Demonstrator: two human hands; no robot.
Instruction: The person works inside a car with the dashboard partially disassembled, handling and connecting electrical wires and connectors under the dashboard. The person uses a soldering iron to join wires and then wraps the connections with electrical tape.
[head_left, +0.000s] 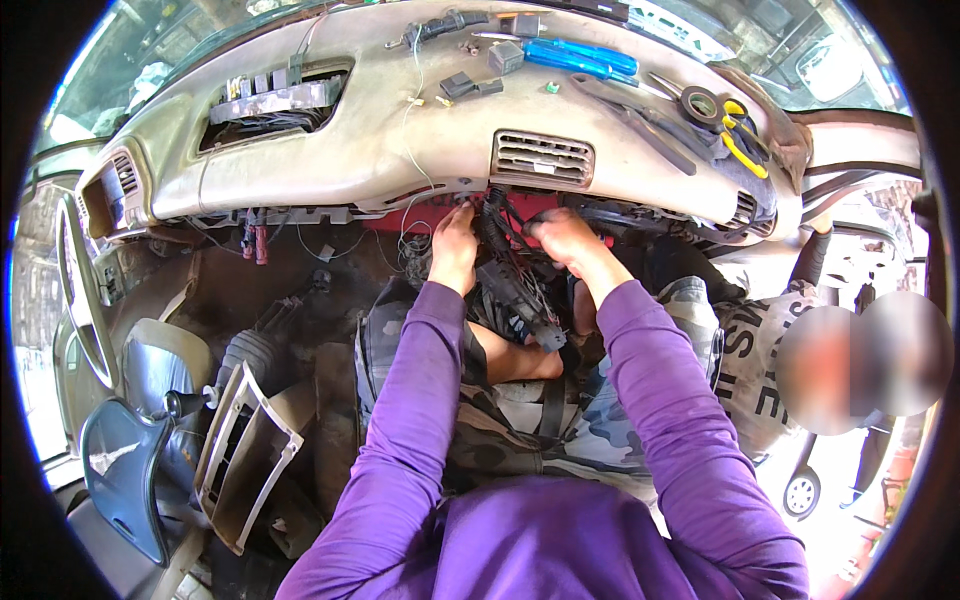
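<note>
My left hand (456,248) is closed at the lower edge of the beige dashboard (400,160), its fingertips pinched together; what they hold is hidden. To its right, my right hand (572,242) is curled around dark wires below the centre air vent (543,158). Between the hands hangs a black wiring harness (494,222), running down to a long black connector block (522,303). Behind the hands a red panel (400,220) shows under the dashboard. A thin pale wire loops down beside my left hand.
On the dashboard lie blue-handled screwdrivers (580,60), yellow-handled pliers (745,145), black tape (701,104) and relays (505,58). Another person (775,350) leans in at the right. A loose trim frame (245,455) and a gear lever (185,403) are on the left. Camouflage cloth and a bare limb lie below the harness.
</note>
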